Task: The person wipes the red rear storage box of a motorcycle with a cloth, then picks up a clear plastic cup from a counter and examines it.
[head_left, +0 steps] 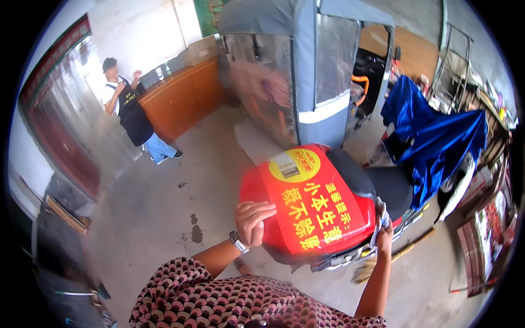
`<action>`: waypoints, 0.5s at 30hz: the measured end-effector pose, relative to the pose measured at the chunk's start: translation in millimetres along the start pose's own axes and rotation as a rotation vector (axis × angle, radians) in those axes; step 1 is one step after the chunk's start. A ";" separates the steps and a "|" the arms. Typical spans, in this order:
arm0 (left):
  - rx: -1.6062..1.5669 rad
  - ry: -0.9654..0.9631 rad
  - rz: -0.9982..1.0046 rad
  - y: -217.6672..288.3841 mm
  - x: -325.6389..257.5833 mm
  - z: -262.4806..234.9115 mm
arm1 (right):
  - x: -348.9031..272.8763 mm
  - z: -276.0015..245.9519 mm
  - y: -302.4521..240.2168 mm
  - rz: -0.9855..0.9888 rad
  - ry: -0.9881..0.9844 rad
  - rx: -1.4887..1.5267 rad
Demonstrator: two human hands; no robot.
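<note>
1 cloth [382, 215] in right hand [385, 236], left hand [254, 223] at red box [257, 187]

The red box [252, 185] looks to me like glossy plastic, the rag [381, 214] crumpled cloth, the blue cover [436, 128] satiny fabric, the table [180, 99] smooth wood.
</note>
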State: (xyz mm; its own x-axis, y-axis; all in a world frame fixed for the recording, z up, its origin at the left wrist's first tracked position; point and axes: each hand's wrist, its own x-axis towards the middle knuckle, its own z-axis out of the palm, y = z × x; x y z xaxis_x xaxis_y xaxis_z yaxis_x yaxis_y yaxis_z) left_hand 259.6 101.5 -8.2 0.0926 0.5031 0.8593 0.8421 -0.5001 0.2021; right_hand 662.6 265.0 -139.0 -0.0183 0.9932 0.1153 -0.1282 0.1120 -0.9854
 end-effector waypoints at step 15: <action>-0.066 0.130 -0.066 -2.0 -8.7 2.8 | 1.5 17.7 5.1 -0.092 0.286 -0.027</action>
State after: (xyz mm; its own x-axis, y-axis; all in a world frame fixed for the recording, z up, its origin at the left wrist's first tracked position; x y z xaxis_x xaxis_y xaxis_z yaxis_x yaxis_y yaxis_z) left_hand 258.6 100.2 -17.4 -0.0346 0.4433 0.8957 0.8069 -0.5164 0.2867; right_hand 644.4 266.4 -141.7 0.2723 0.9474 0.1684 -0.0894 0.1992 -0.9759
